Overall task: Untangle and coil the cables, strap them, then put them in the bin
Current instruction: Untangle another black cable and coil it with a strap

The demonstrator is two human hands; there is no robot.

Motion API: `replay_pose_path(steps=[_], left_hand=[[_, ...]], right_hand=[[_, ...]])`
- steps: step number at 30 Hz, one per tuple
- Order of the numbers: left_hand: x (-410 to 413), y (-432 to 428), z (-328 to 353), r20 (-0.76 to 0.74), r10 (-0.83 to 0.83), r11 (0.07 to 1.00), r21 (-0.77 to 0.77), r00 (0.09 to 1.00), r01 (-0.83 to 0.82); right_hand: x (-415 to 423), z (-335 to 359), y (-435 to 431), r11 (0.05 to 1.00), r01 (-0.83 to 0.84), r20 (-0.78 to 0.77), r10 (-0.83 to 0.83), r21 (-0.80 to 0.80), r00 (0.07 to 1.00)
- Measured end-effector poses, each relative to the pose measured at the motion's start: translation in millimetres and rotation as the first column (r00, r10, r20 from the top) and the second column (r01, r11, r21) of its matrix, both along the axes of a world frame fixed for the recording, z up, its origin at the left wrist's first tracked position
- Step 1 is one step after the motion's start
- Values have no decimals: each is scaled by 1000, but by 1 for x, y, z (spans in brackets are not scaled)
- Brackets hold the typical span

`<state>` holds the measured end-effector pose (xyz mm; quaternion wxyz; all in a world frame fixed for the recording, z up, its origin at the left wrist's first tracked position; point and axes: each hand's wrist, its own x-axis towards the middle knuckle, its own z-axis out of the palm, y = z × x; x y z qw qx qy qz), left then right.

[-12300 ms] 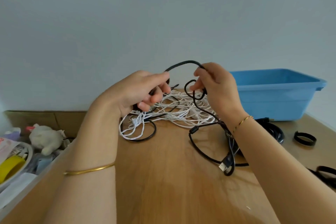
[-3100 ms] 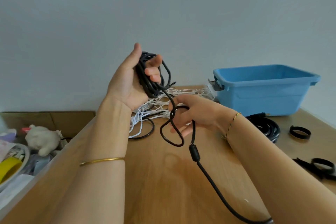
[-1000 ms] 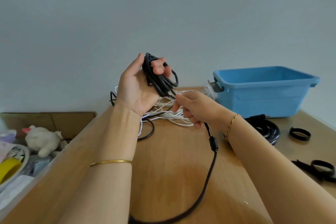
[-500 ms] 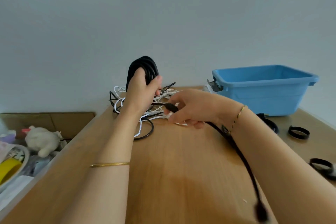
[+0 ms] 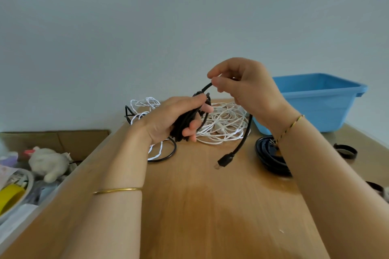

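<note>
Head view: coiling step on the black cable (image 5: 184,125), judged close to its end.

Left hand (image 5: 168,120) grips the wound bundle, fingers and thumb curled round it. It is held just above the table (image 5: 210,216), in front of the white cable tangle (image 5: 225,126).

Right hand (image 5: 248,90) pinches the free run of the same cable between thumb and forefinger, above the bundle. The other fingers are loosely curled.

From the pinch the tail passes behind my hand and drops to its plug (image 5: 225,159). I cannot tell whether the plug touches the wood.

Judgement: only this short tail is unwound. The next move calls for laying it onto the bundle without slackening the left grip, then reaching for a strap (image 5: 346,150), well apart on the right.

Blue bin (image 5: 320,103) stands back right. Another black coil (image 5: 266,160) lies beside my right wrist. White tangle not yet sorted.
</note>
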<state>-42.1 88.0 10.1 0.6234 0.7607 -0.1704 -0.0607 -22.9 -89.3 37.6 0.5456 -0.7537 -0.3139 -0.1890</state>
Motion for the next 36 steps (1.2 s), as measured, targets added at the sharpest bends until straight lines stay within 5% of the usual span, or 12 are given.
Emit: replay_pose_path(steps=[10,14,19,27,36], left_hand=[[-1,-17,9,-119,-159,917,-385,980,102],[-2,-25,13,-123,-216,863,-488,969,130],[1,-27,10,-88,-272,788,-592,958,169],[5,-16,9,-23,-217,683,-718,976,135],[4,-8,9,-68,-124,826,-561,990,65]], right_hand=[[13,-30,22,940,90,-9,-92,330,996],[7,-32,28,903,-13,-14,22,430,1000],[11,-38,32,934,-13,40,-2,358,999],[15,-48,36,958,-162,-116,194,236,974],[19,-41,32,976,-147,-127,169,163,977]])
